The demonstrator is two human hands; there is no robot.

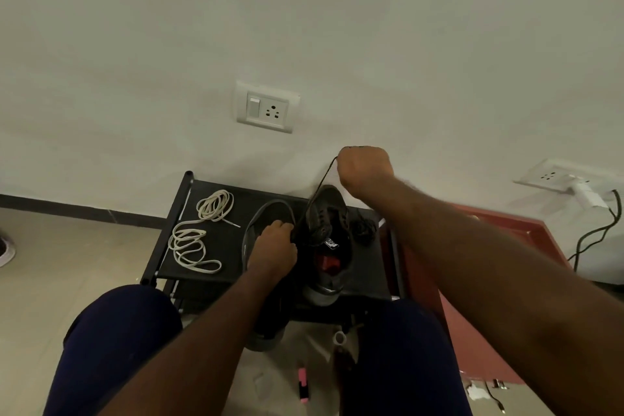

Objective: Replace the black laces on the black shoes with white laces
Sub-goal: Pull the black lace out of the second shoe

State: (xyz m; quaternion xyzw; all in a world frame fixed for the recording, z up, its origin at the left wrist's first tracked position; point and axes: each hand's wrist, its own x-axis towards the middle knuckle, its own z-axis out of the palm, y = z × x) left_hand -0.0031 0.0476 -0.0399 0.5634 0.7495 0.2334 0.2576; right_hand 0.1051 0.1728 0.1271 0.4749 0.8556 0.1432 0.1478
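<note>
Head view, right hand (pixel 364 169) gripping a taut black lace (pixel 320 184), left hand (pixel 273 248) pinching the black shoe (pixel 329 213) at its eyelets (tongue label (pixel 330 243) unreadable), white laces (pixel 192 240) lying coiled nearby.

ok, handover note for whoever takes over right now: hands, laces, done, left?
Right hand: raised, grips black lace, pulled taut from right shoe.
Left hand: fingers curled at that shoe's eyelets, steadying it.
Left shoe beside it on black rack; loose black bundle, probably its removed lace, right of the shoes.
Two white laces coiled on rack's left, untouched.
Left: finish unlacing, thread white laces into both.
</note>
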